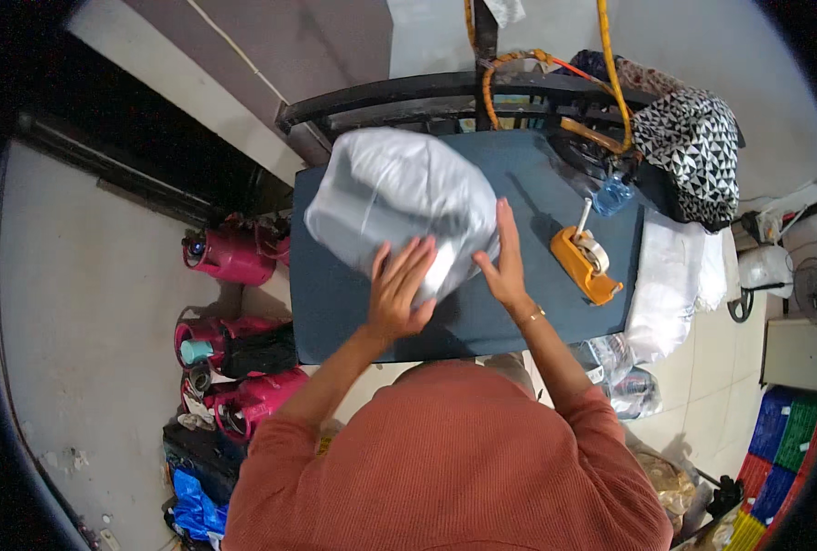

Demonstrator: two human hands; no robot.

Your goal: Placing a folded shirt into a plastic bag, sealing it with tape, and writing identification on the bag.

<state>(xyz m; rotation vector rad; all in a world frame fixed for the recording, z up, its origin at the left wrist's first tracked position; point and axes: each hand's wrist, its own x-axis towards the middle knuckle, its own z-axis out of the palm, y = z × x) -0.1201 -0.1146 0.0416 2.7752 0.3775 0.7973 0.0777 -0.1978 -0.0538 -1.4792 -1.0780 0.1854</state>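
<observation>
A bulky grey-white plastic-wrapped package [408, 186] rests on or just above the dark blue-grey tabletop [339, 310]; its contents cannot be made out. My left hand [401, 286] lies against its near face with the fingers spread. Along the package's right side, my right hand [505, 258] holds its fingers upward and its thumb apart, touching or almost touching the plastic. Neither hand's fingers are closed around it. To the right stands an orange tape dispenser [577, 268] with a roll of tape [593, 251] in it.
Behind the table runs a black railing [395, 89] with an orange-wrapped cable [491, 89]. A black-and-white patterned cloth [691, 144] and a clear blue plastic item [614, 194] occupy the far right. White plastic sheeting [667, 282] hangs over the right edge. Pink gas cylinders [243, 255] stand left.
</observation>
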